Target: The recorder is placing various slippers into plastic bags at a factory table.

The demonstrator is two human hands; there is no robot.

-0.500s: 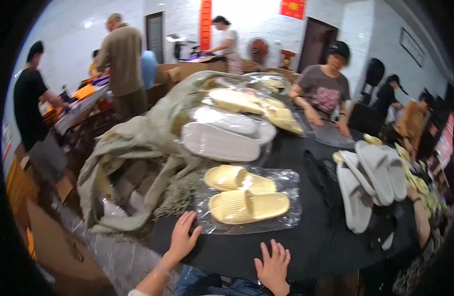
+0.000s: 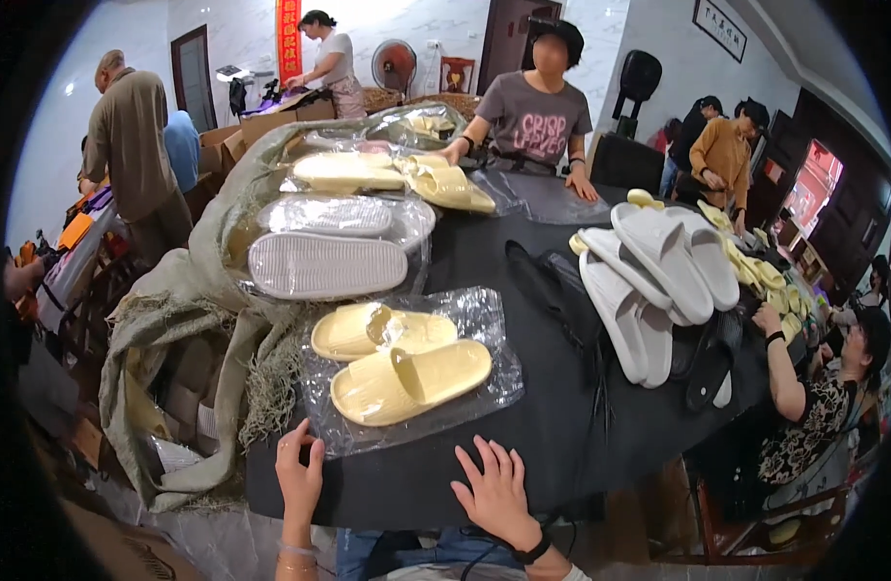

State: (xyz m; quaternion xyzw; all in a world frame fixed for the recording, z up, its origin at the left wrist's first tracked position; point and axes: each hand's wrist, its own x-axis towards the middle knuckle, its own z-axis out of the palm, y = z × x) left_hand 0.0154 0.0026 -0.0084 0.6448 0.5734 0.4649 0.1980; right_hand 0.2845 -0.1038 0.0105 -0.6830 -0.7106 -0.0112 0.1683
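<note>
Red banner (image 2: 288,41) on wall (image 2: 416,19); fan (image 2: 394,65) (round) nearby.

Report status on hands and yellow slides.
Left hand beside clear bag; right hand open, over black tabletop. Yellow slides bagged as a pair. Nothing atop them.

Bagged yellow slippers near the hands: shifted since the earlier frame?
No clear shift: the yellow slippers lie in the same spot just right of the sack's frayed edge. Both sit further left in the picture because the view moved.

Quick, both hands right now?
Left hand: fingers bent beside the plastic bag; can't tell whether it grips.
Right hand: open, holding nothing, by the black table.
</note>
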